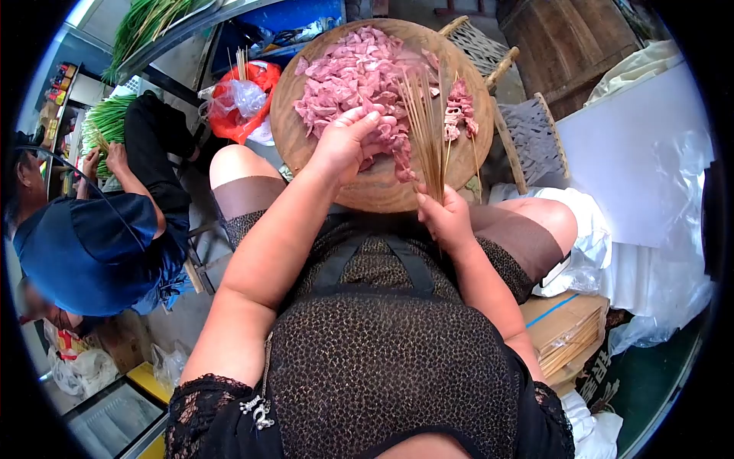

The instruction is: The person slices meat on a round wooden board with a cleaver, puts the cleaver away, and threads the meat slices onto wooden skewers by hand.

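Note:
A large heap of sliced pink raw meat (352, 73) covers much of the round wooden board (302, 164) in front of me. My left hand (345, 145) is at the heap's near edge, its fingers closed on a piece of meat (401, 157). My right hand (447, 218) grips a fanned bundle of thin wooden skewers (428, 130), which point away from me over the board. To the right of the bundle, a few loaded meat skewers (460, 111) lie on the board.
A red plastic bag (264, 80) with sticks stands left of the board. Woven-seat stools (535, 138) are at the right. A cardboard box of skewers (569, 336) sits by my right side. Another person (92, 229) at the left handles green stalks (111, 115).

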The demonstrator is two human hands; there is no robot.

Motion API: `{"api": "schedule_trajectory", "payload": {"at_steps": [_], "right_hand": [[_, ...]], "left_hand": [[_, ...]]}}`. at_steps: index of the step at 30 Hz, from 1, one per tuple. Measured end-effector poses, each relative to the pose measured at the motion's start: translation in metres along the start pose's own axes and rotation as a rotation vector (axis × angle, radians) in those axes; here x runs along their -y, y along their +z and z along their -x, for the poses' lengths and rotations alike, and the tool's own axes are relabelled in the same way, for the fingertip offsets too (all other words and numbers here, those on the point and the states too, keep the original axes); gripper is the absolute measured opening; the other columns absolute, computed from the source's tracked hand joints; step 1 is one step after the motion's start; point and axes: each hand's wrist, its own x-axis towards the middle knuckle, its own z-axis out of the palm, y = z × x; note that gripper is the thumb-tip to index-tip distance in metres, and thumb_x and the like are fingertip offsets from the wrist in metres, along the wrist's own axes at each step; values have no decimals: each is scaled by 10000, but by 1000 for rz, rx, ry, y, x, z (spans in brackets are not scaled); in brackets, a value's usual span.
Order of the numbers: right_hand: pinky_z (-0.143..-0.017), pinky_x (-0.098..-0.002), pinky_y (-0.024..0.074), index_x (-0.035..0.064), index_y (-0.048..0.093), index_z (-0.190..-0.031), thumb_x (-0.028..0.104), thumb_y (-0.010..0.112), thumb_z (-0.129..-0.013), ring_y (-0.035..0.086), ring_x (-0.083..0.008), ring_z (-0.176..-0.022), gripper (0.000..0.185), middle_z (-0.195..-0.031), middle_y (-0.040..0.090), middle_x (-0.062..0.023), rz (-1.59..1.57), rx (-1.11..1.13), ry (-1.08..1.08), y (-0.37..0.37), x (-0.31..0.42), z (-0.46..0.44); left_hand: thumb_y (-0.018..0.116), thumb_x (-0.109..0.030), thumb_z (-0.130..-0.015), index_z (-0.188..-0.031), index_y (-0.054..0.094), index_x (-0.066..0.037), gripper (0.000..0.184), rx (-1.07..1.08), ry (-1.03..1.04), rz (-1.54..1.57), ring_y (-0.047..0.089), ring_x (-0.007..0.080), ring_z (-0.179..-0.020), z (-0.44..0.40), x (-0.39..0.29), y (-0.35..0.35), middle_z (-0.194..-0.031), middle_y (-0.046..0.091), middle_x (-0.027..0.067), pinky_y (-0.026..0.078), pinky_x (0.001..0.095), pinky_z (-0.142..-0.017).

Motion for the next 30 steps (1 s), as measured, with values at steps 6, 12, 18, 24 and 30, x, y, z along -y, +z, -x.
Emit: {"api": "schedule_trajectory", "payload": {"at_steps": [6, 12, 18, 24, 30], "right_hand": [[-381, -188, 320, 30, 535, -1086, 185, 577, -879, 432, -55, -451, 262, -653, 553, -5, -87, 49, 118, 2, 9, -8], [-360, -184, 306, 27, 521, -1092, 187, 572, -883, 400, -51, -414, 268, -649, 552, -9, -77, 35, 102, -3, 3, -9], [-363, -181, 300, 28, 535, -1072, 186, 570, -889, 394, -44, -416, 244, -641, 546, -5, -92, 30, 76, 1, 3, -9], [-375, -180, 302, 34, 553, -1062, 181, 559, -898, 400, -40, -426, 220, -643, 545, 7, -84, 12, 44, 4, -3, -9], [-383, -178, 302, 35, 554, -1055, 160, 544, -906, 398, -41, -429, 195, -641, 538, 9, -87, -36, 29, 5, -1, -11]], "left_hand": [[519, -178, -924, -1119, 514, -68, 224, -22, 11, 2, 619, 157, -914, 0, 2, 3, -1041, 638, 96, 505, 307, -754], [504, -197, -933, -1140, 488, -47, 256, -20, 116, 83, 604, 189, -970, -10, -1, -12, -1092, 610, 116, 510, 319, -794], [484, -199, -942, -1165, 468, -39, 275, 201, 4, 193, 607, 234, -962, -7, 32, 2, -1105, 589, 152, 519, 350, -786], [440, -175, -959, -1128, 473, -40, 219, 112, -13, 233, 618, 233, -894, -6, 46, 11, -1052, 603, 156, 510, 319, -752], [462, -213, -952, -1105, 461, -63, 215, 218, -32, 322, 587, 195, -937, -9, 46, 6, -1075, 582, 125, 516, 342, -803]]}}
